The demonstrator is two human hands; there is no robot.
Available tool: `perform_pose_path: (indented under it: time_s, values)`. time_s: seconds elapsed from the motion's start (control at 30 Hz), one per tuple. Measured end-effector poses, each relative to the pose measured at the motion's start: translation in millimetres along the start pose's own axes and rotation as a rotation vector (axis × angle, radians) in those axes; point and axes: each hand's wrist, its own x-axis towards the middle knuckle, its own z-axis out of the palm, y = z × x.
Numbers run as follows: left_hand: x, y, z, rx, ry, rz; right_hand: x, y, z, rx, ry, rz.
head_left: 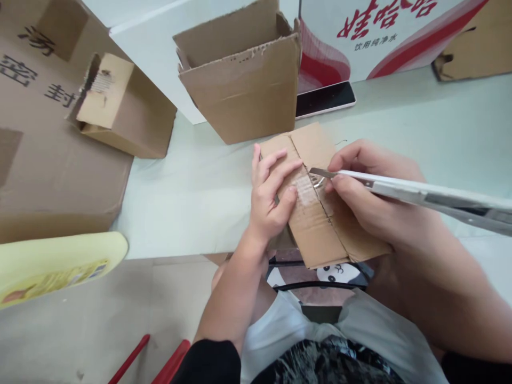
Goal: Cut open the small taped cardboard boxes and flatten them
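A small brown cardboard box [316,234] lies at the table's front edge, with a dark seam running across its top and clear tape over the middle. My left hand [272,194] rests on the left part of this box, fingers apart and laid over its top. In my right hand [372,186] is a white and grey utility knife [404,188], pinched near its front between thumb and fingers. Its bare blade [320,172] points left, with the tip at the seam beside loose, wrinkled tape. The knife's handle reaches past the right border.
Behind the box stands an open-topped cardboard box [248,90], beside a dark-screened phone [326,100]. A smaller cardboard box [140,112] and a large carton [60,165] are at left. A yellow bottle-like item [60,266] juts in. A white-and-red carton [376,58] stands behind.
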Motion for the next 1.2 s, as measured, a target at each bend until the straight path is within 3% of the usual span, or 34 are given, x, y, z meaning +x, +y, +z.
perform_pose_path:
  time_s: [0.1, 0.27, 0.73, 0.93, 1.2]
  values:
    - [-1, -2, 0.5, -0.003, 0.02, 0.056, 1, -3, 0, -0.092, -0.024, -0.05]
    - [-2, -8, 0.4, 0.036, 0.025, 0.125, 2, -10, -2, -0.205, -0.081, 0.047]
    - [-3, -11, 0.4, 0.071, 0.017, 0.121, 2, -18, -3, -0.161, -0.098, 0.09]
    - [-3, -10, 0.2, 0.098, 0.012, 0.132, -5, -11, -1, -0.067, -0.008, 0.088]
    - [-3, -10, -1.7, 0.067, 0.025, 0.138, -3, -12, 2, -0.227, -0.059, 0.072]
